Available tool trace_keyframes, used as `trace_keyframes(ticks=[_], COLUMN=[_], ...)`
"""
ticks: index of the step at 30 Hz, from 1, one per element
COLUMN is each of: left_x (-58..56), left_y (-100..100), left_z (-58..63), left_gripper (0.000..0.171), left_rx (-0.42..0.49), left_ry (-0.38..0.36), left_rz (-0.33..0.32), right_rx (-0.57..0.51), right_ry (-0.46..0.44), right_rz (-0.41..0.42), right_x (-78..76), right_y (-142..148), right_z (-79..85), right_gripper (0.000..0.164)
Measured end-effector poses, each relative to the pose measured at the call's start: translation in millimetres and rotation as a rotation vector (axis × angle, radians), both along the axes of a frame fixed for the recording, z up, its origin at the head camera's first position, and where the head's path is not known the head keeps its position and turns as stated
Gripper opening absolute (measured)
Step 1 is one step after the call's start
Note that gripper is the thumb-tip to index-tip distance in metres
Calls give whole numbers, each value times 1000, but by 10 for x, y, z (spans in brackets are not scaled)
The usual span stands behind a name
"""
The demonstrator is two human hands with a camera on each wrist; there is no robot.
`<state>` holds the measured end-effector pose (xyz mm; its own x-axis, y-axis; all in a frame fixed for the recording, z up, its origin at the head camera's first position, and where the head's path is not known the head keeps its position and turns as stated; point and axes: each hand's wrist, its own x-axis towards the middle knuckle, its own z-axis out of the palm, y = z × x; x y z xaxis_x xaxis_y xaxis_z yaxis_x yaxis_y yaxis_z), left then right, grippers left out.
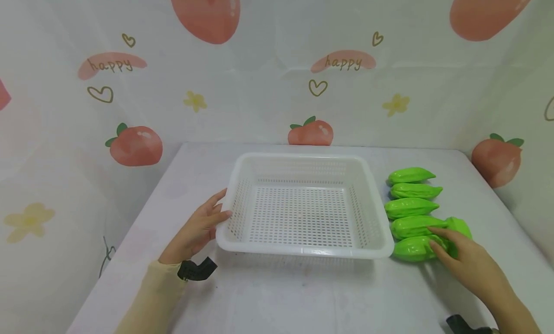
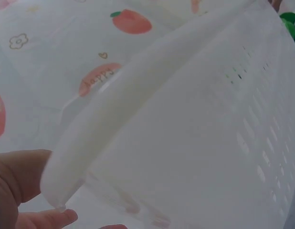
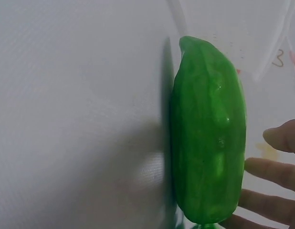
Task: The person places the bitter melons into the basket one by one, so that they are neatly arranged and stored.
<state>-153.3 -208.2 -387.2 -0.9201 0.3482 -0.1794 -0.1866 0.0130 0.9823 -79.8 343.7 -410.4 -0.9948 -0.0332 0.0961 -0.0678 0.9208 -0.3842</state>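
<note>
A white plastic basket [image 1: 302,251] with perforated walls and floor stands mid-table. My left hand [image 1: 196,230] grips its left rim; in the left wrist view, the rim [image 2: 123,105] passes between thumb and fingers. Several glossy green, tapered toy vegetables [image 1: 412,207] lie in a column right of the basket. My right hand [image 1: 469,262] is over the nearest one [image 1: 413,249], fingers extended and partly hiding it. In the right wrist view, fingertips [image 3: 252,164] touch the side of a ridged green vegetable [image 3: 207,133], the thumb apart from it.
Another green piece [image 1: 459,226] shows behind the right hand. The white table [image 1: 277,295] meets a wall cloth [image 1: 259,84] printed with peaches at the back and sides. A thin dark cord [image 1: 105,257] hangs by the left edge.
</note>
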Motion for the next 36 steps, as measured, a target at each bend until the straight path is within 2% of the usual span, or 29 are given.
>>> trace_keyframes(ticks=[8,17,21,36], left_x=[4,9,13,16], left_y=[-1,8,9,-19], left_z=[8,24,28,40], left_gripper=[70,69,70,78], left_rx=[9,-4,-6,58], left_ry=[-4,-52,-51,-103], left_rz=[-12,3,-2,-19], right_rx=[61,102,116,116], right_ry=[-133,-106,-115,-159], right_rz=[-37,-23,-21,-18], right_x=[-35,-32,-39,-55], right_y=[16,18,10,9], right_z=[11,-19,-15,25], right_gripper=[65,69,71,76])
